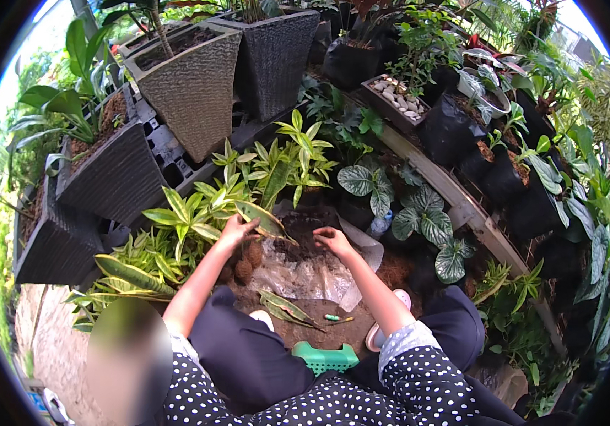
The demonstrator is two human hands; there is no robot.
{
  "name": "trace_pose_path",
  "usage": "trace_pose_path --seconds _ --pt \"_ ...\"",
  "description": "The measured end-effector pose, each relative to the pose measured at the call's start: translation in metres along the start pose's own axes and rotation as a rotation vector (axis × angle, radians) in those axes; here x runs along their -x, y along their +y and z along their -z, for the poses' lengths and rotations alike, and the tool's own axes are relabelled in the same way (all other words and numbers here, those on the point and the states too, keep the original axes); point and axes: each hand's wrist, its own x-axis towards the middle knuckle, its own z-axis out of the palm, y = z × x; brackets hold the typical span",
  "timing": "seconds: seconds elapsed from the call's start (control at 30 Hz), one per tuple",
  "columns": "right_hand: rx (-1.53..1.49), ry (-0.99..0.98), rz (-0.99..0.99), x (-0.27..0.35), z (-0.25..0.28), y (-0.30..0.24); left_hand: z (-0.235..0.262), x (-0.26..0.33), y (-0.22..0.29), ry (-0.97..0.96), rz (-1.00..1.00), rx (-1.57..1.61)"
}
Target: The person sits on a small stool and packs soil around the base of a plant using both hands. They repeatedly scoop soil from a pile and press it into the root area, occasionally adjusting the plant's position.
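My left hand (pixel 235 233) is closed around the lower end of a snake plant leaf (pixel 266 221) with yellow edges, whose tip points right over dark soil (pixel 296 245). Across a gap, my right hand (pixel 332 240) hovers at the soil's right side, its fingers loosely bent and nothing visible in them. Under both hands a crumpled clear plastic sheet (pixel 312 278) is spread, with soil at its far part. More cut snake plant leaves (pixel 287 309) lie on the ground nearer me. Beside them is a small green and white slim object (pixel 335 318), its kind unclear.
A green plastic stool (pixel 324 357) is between my legs. Variegated leafy plants (pixel 187 213) crowd the left. Tall grey planters (pixel 184 85) stand behind. A clear bottle (pixel 379 224) and dark-leaved plants (pixel 424 213) are at the right, before a long curb (pixel 479 216) and black plant bags (pixel 450 128).
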Motion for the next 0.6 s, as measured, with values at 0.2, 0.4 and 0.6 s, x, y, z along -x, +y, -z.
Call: trace_pose_path --seconds 0.2,0.4,0.6 --pt "1.033 -0.109 -0.148 -0.035 0.005 0.065 0.005 -0.044 -0.072 0.08 -0.067 -0.157" --pt "1.686 -0.463 0.15 -0.099 -0.047 0.09 0.014 -0.026 -0.067 0.138 -0.24 -0.574" --pt "1.773 -0.62 0.365 -0.146 -0.06 0.124 0.034 -0.032 -0.065 0.087 -0.173 -0.621"
